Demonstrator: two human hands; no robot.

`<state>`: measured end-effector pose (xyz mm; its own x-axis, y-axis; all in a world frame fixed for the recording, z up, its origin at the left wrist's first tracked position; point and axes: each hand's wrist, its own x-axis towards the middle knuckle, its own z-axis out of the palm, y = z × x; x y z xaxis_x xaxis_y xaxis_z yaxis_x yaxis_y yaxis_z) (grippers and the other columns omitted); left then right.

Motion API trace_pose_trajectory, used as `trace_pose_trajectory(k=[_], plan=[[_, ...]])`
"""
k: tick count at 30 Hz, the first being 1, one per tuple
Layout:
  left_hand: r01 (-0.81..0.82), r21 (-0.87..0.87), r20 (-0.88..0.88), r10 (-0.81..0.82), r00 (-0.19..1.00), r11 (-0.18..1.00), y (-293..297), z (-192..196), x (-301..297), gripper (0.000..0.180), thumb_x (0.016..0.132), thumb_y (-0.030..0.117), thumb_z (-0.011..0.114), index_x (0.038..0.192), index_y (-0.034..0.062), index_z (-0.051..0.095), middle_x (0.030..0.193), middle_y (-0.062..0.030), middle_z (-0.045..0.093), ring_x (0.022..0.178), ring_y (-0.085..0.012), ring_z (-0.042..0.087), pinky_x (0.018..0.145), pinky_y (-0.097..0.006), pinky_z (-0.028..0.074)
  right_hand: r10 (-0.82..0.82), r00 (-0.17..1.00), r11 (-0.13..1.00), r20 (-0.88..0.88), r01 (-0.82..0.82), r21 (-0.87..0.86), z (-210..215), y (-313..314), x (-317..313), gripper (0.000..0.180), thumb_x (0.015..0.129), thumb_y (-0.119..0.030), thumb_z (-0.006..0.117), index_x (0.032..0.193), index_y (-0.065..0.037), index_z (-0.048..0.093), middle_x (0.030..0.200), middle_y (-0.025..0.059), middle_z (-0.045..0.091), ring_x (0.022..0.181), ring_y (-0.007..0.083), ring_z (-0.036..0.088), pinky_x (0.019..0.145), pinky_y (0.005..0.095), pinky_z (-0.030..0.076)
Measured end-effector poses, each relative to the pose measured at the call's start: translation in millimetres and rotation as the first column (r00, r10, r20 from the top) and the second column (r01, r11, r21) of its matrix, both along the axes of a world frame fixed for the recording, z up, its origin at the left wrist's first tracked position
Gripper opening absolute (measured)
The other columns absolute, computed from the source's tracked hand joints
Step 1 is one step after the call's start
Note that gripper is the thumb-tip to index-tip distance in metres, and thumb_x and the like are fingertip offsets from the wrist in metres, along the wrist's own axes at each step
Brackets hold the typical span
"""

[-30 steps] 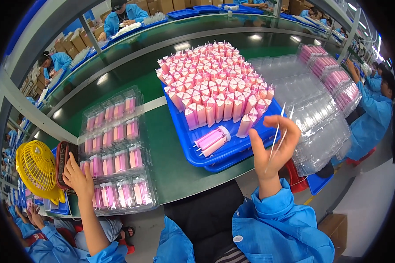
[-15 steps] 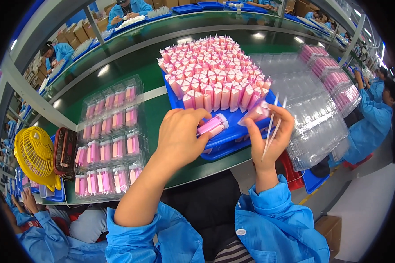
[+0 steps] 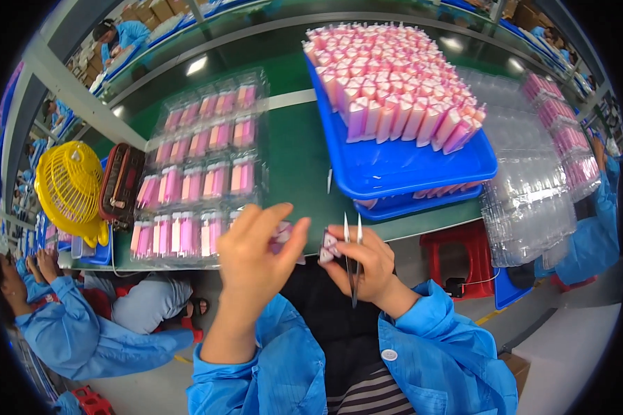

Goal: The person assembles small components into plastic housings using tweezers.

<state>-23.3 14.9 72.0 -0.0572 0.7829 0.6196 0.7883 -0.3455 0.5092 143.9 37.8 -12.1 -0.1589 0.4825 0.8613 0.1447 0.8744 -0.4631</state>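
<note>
Above the table's near edge, my left hand [image 3: 253, 259] curls around a small pink-and-white piece [image 3: 282, 234], mostly hidden by thumb and fingers. Close beside it, my right hand [image 3: 370, 263] keeps a pair of metal tweezers [image 3: 354, 259] between its fingers, tips upward. The same hand pinches a bundle of small packets [image 3: 329, 247] with triangular pale ends facing up. Beyond my hands, a blue tray [image 3: 408, 169] carries many upright pink and peach packets [image 3: 401, 90]. To the left, clear blister trays [image 3: 264, 162] hold rows of pink-and-peach pieces.
A second blue tray [image 3: 422, 200] sits under the first. At right are stacked clear blister trays [image 3: 529, 200] and filled ones [image 3: 561, 124]. A yellow fan [image 3: 69, 183] and dark pouch [image 3: 121, 183] stand far left. A red stool [image 3: 457, 256] is below; co-workers sit on both sides.
Both hands have come back from the blue tray to the table's near edge. The pink piece has left the tray's front. The view has shifted, so the tray appears farther up and right.
</note>
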Motion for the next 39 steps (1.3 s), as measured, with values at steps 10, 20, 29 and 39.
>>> trace_pose_trajectory(k=[10,20,29,39], plan=[[-0.072,0.032,-0.053,0.073,0.996,0.997,5.4,-46.8,7.6,0.04,0.076,0.034,0.079,0.095,0.0042,0.06,0.083,-0.0071,0.051,0.053,-0.0213,0.055,0.042,-0.031,0.043,0.008,0.996,0.992,0.083,0.002,-0.129,-11.2,3.1,-9.8,0.053,0.068,0.001,0.079,0.114,0.002,0.053,0.109,0.0219,0.066,0.078,0.0304,0.066,0.066,0.0348,0.053],[0.264,-0.313,0.269,-0.182,0.946,0.912,-7.3,-33.0,-0.2,0.05,0.065,0.027,0.087,0.1,0.0013,0.062,0.086,-0.0087,0.052,0.054,-0.0164,0.055,0.049,-0.032,0.047,0.057,0.994,0.952,-0.091,-0.081,-0.294,-20.3,0.1,-9.5,0.04,0.075,-0.001,0.077,0.106,-0.001,0.053,0.103,0.0192,0.067,0.088,0.0299,0.068,0.072,0.0338,0.057],[0.262,-0.231,0.261,-0.2,0.944,0.937,-3.2,-32.6,10.5,0.049,0.069,0.025,0.085,0.107,0.0025,0.063,0.094,-0.01,0.052,0.059,-0.0198,0.06,0.051,-0.033,0.05,0.009,1.0,0.952,0.018,-0.003,-0.306,-12.9,0.7,-3.0,0.029,0.077,0.004,0.071,0.103,0.0,0.059,0.098,0.0186,0.069,0.076,0.0267,0.067,0.064,0.0303,0.053],[0.217,-0.044,0.291,-0.195,0.937,0.975,-1.3,-58.8,15.6,0.032,0.079,0.014,0.078,0.104,-0.0004,0.062,0.095,-0.0098,0.054,0.066,-0.017,0.064,0.05,-0.026,0.052,-0.07,0.964,0.957,0.258,0.138,-0.257,-13.1,-4.1,1.3,0.032,0.072,-0.003,0.079,0.097,-0.001,0.06,0.103,0.0199,0.068,0.082,0.0323,0.068,0.071,0.0365,0.055]])
